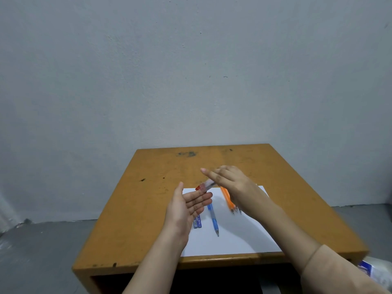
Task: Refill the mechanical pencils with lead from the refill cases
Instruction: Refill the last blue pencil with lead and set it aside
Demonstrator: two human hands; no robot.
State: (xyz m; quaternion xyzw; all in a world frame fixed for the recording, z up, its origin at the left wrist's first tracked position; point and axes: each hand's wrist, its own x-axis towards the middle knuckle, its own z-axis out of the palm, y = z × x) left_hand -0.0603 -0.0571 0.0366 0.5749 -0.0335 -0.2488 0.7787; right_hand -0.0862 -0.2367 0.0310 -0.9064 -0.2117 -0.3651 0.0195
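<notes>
**A:** What is the desk like?

**B:** The wooden desk (pixel 161 166) has a flat orange-brown top with rounded edges, scuffed and marked with dark smudges. A smooth white sheet of paper (pixel 237 238) lies on its near half.

**A:** And on the sheet?

**B:** A slim blue mechanical pencil (pixel 213 217) with a translucent barrel lies with its tip pointing toward the person. Beside it on the left are two flat blue lead refill cases (pixel 197 222) with printed lettering, partly hidden by the left hand. I cannot tell whether they are open or what is in them. The orange mechanical pencils (pixel 227 198) lie bunched together under the right wrist.

**A:** What about the hands?

**B:** The left hand (pixel 188 205) is flat with straight fingers and its palm turned up and inward, and it holds nothing. The right hand (pixel 232 183) curls its fingers around a clear mechanical pencil (pixel 206 185), with the index finger stretched out. The pencil is above the sheet, and its red end is tilted down toward the left fingertips. It is blurred, so I cannot tell whether they touch.
</notes>
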